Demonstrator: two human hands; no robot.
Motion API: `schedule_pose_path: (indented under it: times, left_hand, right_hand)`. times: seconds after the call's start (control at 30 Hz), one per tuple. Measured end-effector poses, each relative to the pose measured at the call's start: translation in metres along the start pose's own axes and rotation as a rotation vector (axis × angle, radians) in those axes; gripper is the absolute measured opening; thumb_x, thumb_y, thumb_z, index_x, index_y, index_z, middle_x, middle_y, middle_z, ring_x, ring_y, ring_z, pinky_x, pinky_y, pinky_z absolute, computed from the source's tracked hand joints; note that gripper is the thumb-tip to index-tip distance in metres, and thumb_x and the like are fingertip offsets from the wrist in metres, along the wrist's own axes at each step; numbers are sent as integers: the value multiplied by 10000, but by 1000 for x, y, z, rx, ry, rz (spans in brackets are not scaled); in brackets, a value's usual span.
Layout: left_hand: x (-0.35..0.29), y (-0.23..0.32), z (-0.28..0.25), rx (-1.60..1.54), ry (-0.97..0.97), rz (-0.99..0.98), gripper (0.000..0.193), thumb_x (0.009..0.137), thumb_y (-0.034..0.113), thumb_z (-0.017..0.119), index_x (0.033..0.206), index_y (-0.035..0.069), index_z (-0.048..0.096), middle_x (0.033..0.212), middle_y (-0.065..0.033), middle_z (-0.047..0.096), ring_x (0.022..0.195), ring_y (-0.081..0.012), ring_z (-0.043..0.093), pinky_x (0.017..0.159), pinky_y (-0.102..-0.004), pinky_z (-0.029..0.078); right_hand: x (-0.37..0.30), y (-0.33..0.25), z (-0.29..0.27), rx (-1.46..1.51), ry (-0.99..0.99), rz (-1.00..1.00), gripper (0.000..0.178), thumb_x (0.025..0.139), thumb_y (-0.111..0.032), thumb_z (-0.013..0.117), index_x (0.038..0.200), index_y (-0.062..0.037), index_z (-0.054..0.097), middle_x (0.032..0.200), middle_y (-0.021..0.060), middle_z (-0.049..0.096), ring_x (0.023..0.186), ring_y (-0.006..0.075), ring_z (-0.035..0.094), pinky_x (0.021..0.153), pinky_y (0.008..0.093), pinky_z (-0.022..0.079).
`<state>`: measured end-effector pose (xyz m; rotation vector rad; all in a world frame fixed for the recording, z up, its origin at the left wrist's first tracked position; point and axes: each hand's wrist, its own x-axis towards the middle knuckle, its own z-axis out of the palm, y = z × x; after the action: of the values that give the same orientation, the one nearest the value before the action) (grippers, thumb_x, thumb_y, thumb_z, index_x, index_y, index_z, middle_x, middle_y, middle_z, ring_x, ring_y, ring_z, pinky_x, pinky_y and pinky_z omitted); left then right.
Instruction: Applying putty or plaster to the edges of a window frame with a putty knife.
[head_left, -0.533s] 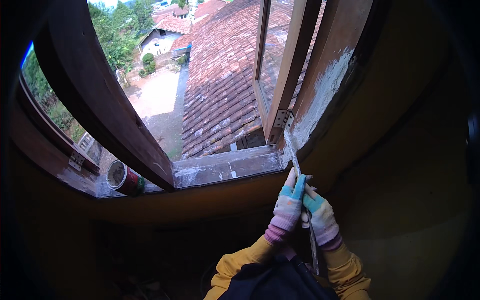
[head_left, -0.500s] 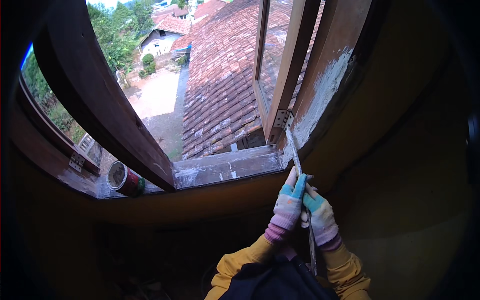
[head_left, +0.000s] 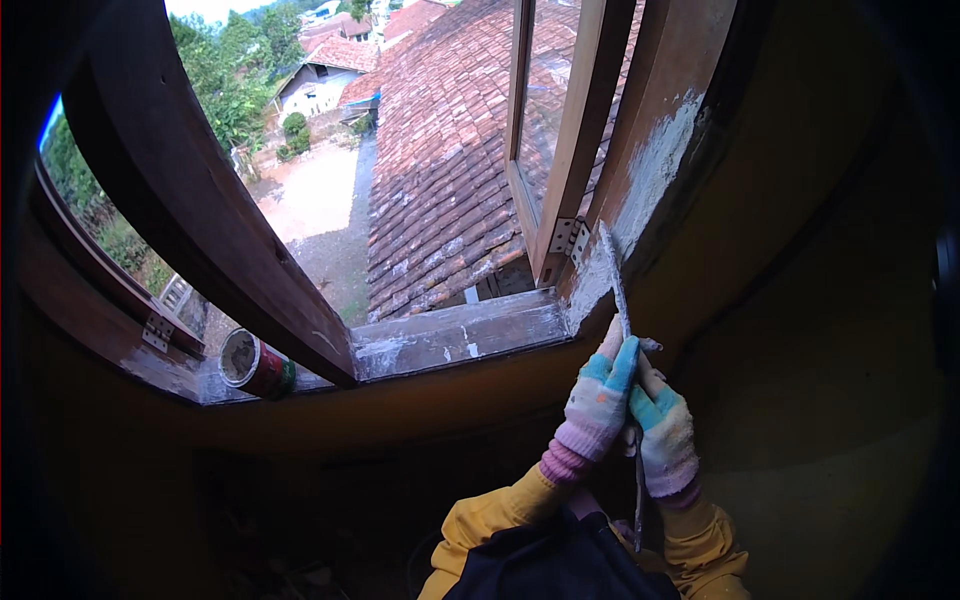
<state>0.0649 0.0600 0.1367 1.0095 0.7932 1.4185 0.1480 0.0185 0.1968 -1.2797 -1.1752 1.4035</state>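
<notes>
Seen from above, two gloved hands meet at a wooden window's lower right corner. The left hand [head_left: 598, 405] and right hand [head_left: 662, 432] both close around a long thin scraper blade [head_left: 617, 283], whose tip rests against the right window post [head_left: 655, 165]. The post's lower stretch is pale and whitish (filled or scraped bare, hard to tell), the upper part is brown; the sill [head_left: 455, 338] is only patchy. A small can [head_left: 256, 364] stands further left on the sill.
</notes>
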Motion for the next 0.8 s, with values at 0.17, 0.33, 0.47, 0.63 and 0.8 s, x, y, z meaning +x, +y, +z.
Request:
schedule_pose_path:
  times: [0.17, 0.33, 0.47, 0.63, 0.8]
  left_hand:
    - [-10, -1, 1, -211, 47, -172, 495, 949, 268, 412, 1370, 38, 291, 1065, -110, 584, 849, -142, 591, 764, -248, 475]
    - [1, -35, -4, 49, 132, -141, 440, 937, 298, 447, 1287, 33, 434, 941, -40, 613, 740, -78, 503, 644, -215, 430]
    - [2, -24, 4, 34, 109, -206, 470, 922, 276, 454, 1311, 22, 385, 987, -163, 613, 866, -261, 584, 760, -310, 448]
    - [2, 3, 14, 64, 87, -111, 416, 930, 275, 466, 1260, 22, 454, 884, -50, 631, 746, -82, 514, 672, -232, 427]
    - [4, 1, 18, 239, 74, 125, 382, 901, 159, 496, 1259, 32, 454, 1059, -144, 597, 821, -184, 583, 734, -273, 456]
  right_hand:
    - [4, 9, -9, 12, -88, 145, 409, 912, -204, 471, 1303, -89, 435, 563, -29, 428, 426, 49, 394, 380, 199, 339]
    - [16, 25, -15, 95, -61, 220, 394, 913, -241, 473, 1286, -117, 453, 550, -32, 425, 418, 60, 395, 375, 204, 334]
    - [12, 15, -19, 100, -32, 240, 396, 913, -244, 470, 1287, -119, 451, 552, -32, 419, 416, 58, 389, 372, 202, 328]
    - [6, -2, -21, 131, -39, 220, 429, 917, -203, 463, 1325, -88, 403, 558, -19, 426, 419, 63, 392, 372, 212, 336]
    - [-1, -23, -20, 162, -25, 200, 425, 908, -176, 462, 1314, -62, 408, 569, -31, 391, 409, 55, 378, 357, 209, 315]
